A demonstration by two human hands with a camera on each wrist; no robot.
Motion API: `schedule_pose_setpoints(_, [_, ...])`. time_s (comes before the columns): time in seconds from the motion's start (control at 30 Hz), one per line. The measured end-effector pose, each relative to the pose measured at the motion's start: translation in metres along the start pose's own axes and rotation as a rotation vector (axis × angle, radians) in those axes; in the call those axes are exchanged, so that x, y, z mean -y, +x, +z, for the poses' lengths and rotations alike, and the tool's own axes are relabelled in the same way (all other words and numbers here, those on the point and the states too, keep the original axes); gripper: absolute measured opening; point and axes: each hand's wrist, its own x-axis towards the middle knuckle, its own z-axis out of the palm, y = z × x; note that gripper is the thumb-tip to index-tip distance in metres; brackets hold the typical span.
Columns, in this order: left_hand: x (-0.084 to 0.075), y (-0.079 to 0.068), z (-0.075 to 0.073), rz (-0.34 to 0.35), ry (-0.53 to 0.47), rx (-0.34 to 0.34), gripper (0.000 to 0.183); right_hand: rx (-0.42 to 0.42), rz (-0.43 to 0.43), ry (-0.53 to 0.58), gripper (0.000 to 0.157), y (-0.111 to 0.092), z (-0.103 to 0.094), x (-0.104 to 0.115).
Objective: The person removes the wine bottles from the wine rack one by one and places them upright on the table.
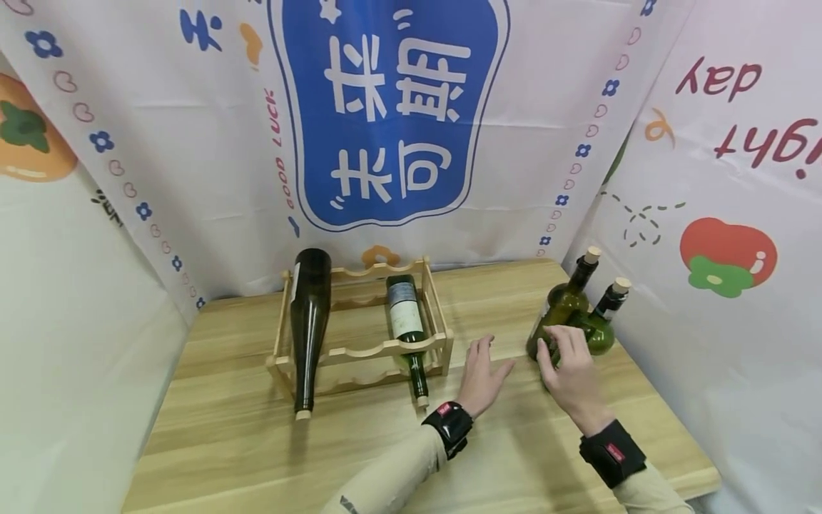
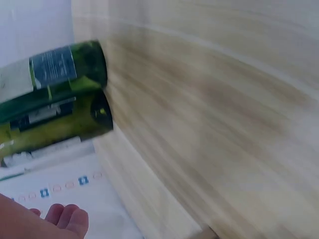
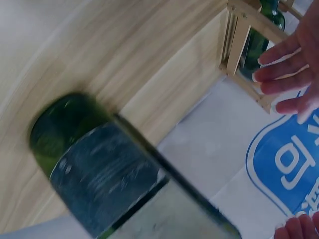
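My left hand [image 1: 483, 378] hovers over the table beside the rack's right end, fingers spread and holding nothing. In the left wrist view, only part of the left hand [image 2: 65, 221] shows at the lower left. Two corked green wine bottles stand close together at the table's right: an olive one [image 1: 565, 303] and a greener one [image 1: 600, 332]. My right hand [image 1: 571, 375] is in front of them, fingers loosely bent, covering part of the greener one. Up close, the right wrist view shows a labelled bottle [image 3: 109, 169], with right fingertips [image 3: 298, 228] apart from it.
A wooden wine rack [image 1: 366, 350] stands at the table's back left. In it lie a dark bottle [image 1: 311, 307] and a labelled green bottle [image 1: 406, 314], corked necks toward me. Printed cloth [image 1: 526, 143] hangs behind the table [image 1: 218, 435].
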Motion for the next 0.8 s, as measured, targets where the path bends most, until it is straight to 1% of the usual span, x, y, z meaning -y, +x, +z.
schedule_pose_setpoints(0.1, [0.007, -0.005, -0.014, -0.011, -0.018, -0.021, 0.054, 0.079, 0.048, 0.017, 0.032, -0.002, 0.013, 0.007])
schedule_pose_setpoints(0.23, [0.017, -0.013, -0.031, -0.004, -0.018, -0.047, 0.049, 0.140, 0.077, 0.037, 0.036, -0.003, 0.028, 0.014])
schedule_pose_setpoints(0.37, [0.027, -0.023, -0.046, 0.003, 0.027, -0.078, 0.047, 0.178, 0.080, 0.059, 0.037, -0.002, 0.040, 0.022])
schedule_pose_setpoints(0.43, [0.033, -0.028, -0.053, 0.007, 0.054, -0.105, 0.047, 0.193, 0.078, 0.073, 0.038, -0.001, 0.045, 0.026])
schedule_pose_setpoints(0.47, [0.036, -0.030, -0.057, 0.000, 0.056, -0.114, 0.046, 0.197, 0.076, 0.078, 0.039, 0.000, 0.048, 0.028])
schedule_pose_setpoints(0.53, [0.042, -0.033, -0.064, 0.000, 0.050, -0.140, 0.044, 0.211, 0.078, 0.084, 0.042, 0.002, 0.053, 0.032])
schedule_pose_setpoints(0.7, [0.053, -0.040, -0.082, -0.034, 0.007, -0.191, 0.039, 0.255, 0.091, 0.106, 0.045, 0.006, 0.063, 0.042])
schedule_pose_setpoints(0.8, [0.059, -0.045, -0.094, -0.052, 0.017, -0.213, 0.040, 0.263, 0.087, 0.133, 0.047, 0.006, 0.069, 0.048])
